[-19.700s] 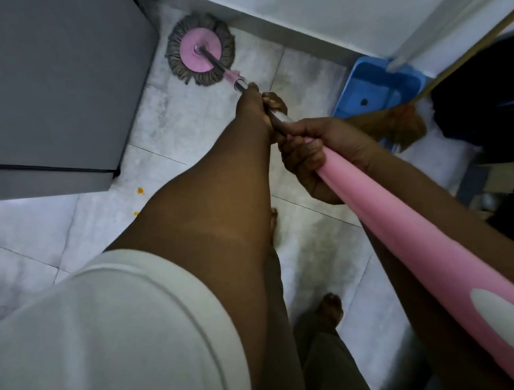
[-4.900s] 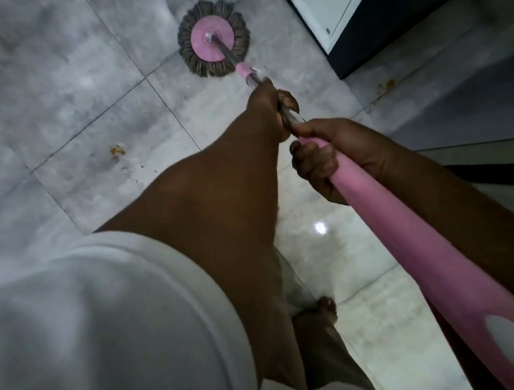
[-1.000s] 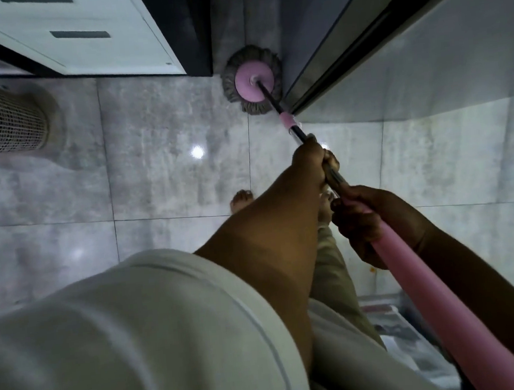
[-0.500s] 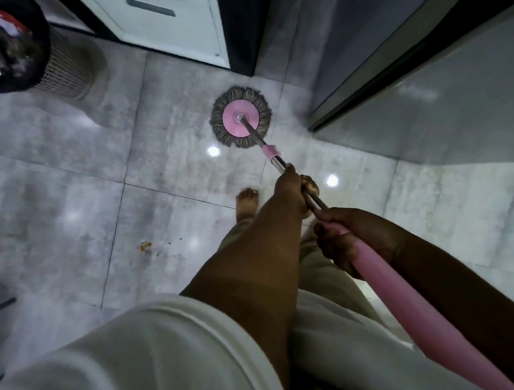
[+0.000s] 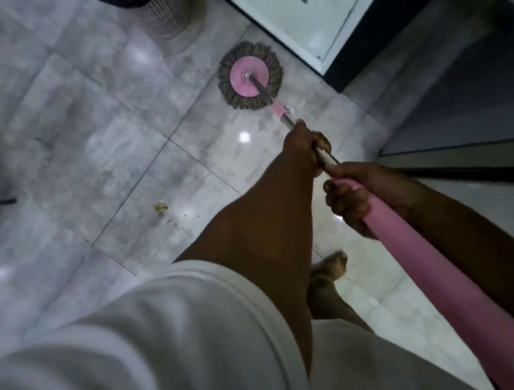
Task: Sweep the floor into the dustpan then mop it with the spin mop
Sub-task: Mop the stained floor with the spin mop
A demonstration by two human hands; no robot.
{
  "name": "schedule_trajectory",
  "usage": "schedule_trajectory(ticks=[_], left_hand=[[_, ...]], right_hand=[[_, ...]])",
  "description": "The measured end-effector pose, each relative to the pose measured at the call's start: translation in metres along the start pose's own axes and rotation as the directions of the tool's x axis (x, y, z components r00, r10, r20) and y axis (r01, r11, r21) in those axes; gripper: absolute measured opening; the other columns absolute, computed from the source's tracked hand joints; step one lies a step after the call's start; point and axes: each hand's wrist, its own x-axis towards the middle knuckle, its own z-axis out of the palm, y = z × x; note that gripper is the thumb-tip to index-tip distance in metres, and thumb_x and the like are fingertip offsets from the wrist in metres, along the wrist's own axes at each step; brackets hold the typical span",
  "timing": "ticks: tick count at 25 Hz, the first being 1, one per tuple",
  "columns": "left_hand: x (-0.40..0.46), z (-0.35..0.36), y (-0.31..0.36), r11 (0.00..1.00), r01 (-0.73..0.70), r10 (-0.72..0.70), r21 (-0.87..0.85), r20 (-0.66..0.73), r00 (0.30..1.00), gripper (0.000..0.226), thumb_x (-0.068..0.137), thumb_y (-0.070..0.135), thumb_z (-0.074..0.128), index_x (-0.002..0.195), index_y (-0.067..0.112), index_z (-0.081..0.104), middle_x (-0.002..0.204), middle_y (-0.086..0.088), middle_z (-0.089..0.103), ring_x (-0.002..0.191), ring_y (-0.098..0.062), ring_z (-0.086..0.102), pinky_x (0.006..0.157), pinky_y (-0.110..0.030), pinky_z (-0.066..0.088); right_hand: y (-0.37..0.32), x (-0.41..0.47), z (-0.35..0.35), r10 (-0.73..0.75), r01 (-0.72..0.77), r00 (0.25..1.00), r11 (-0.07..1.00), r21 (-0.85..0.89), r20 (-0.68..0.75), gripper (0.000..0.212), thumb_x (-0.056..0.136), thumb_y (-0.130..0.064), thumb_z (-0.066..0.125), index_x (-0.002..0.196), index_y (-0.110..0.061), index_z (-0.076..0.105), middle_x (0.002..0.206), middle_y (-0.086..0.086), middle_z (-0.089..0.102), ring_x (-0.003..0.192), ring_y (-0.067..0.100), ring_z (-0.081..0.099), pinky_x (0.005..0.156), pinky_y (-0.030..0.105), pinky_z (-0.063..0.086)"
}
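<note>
The mopping part of the task is judged to be under way. The spin mop (image 5: 323, 145) is held with both hands. The left hand (image 5: 303, 147) is wrapped round the thin metal part of the pole, with the fingers curled closed on it. The right hand (image 5: 354, 198) is placed just behind it, at the upper end of the pink grip sleeve (image 5: 436, 272), and its fingers are also curled tightly round the sleeve. The two hands are close together but are not seen to touch.

The round mop head (image 5: 250, 77), with its pink disc and grey fringe, lies flat on the grey tiled floor (image 5: 90, 147), near the corner of a white cabinet (image 5: 305, 13) and not far from a mesh waste basket (image 5: 162, 10). The tiles around the mop head look shiny, with light reflected on them, so this area is probably already wet.

Some work is left. A small orange stain with scattered crumbs (image 5: 160, 208) is seen on the tile to the left of the left forearm, well apart from the mop head. It has not yet been wiped. No dustpan and no bucket are seen, so it cannot be told how well the sweeping was done. A bare foot (image 5: 333, 266) is seen below the hands.
</note>
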Motion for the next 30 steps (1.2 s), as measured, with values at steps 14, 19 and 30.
schedule_trajectory(ticks=[14,19,30], left_hand=[[-0.016,-0.015,-0.052,0.989,-0.060,0.049,-0.136,-0.089,0.995,0.047,0.103,0.045,0.040,0.066,0.014,0.037,0.032,0.003,0.032,0.025,-0.008,0.029,0.042,-0.019,0.024],[-0.038,-0.026,-0.161,0.972,-0.052,0.033,-0.231,-0.088,0.996,0.047,0.104,0.040,0.039,0.065,0.014,0.034,0.034,0.002,0.033,0.027,-0.010,0.032,0.041,-0.021,0.024],[-0.053,-0.071,-0.223,0.852,-0.012,0.013,-0.524,-0.001,1.000,0.044,0.102,0.041,0.045,0.068,0.016,0.033,0.036,0.004,0.031,0.024,-0.007,0.028,0.031,-0.009,0.025]], right_hand=[[0.018,-0.018,-0.038,0.164,-0.156,0.986,0.967,-0.203,0.024,0.027,0.086,-0.032,0.056,0.069,-0.013,0.047,0.046,-0.007,0.040,0.030,0.001,0.037,0.029,0.012,0.033],[0.070,-0.057,-0.111,0.216,-0.214,0.976,0.921,-0.325,-0.030,0.025,0.084,-0.030,0.055,0.068,-0.014,0.044,0.043,-0.006,0.039,0.028,0.002,0.035,0.027,0.013,0.030],[0.120,-0.080,-0.112,0.296,-0.358,0.933,0.828,-0.432,-0.207,0.022,0.082,-0.028,0.056,0.069,-0.013,0.046,0.043,-0.005,0.040,0.027,0.004,0.035,0.027,0.013,0.028]])
